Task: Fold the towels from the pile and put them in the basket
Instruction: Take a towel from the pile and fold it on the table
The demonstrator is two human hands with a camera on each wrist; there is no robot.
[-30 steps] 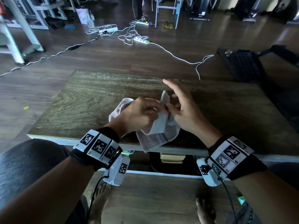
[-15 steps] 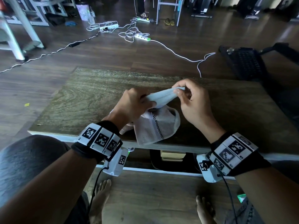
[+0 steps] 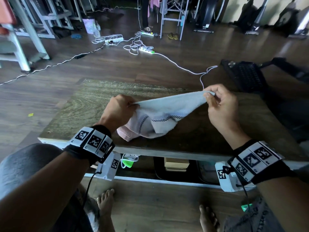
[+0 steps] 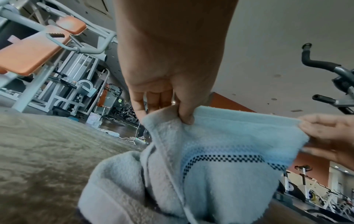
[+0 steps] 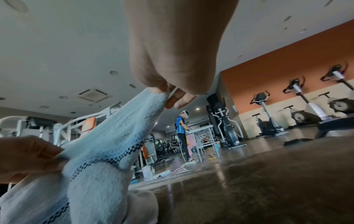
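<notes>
A pale blue towel (image 3: 167,108) with a dark checkered stripe hangs stretched between both hands above the wooden table (image 3: 87,106). My left hand (image 3: 122,106) pinches its left corner, thumb on the cloth (image 4: 186,116). My right hand (image 3: 215,97) pinches the right corner, held higher (image 5: 162,92). The towel's (image 4: 220,144) lower part sags onto the table. A pinkish towel (image 3: 127,134) lies under it near the front edge. No basket is identifiable.
The table's front edge (image 3: 167,152) runs just before my wrists. Power strips and white cables (image 3: 142,47) lie on the floor beyond. A black crate-like object (image 3: 245,76) sits at the far right. A person (image 5: 181,133) stands far off among gym machines.
Both hands moved apart, the right one to the right and up, pulling the bunched towel out into a stretched span. The view tilted up slightly.
</notes>
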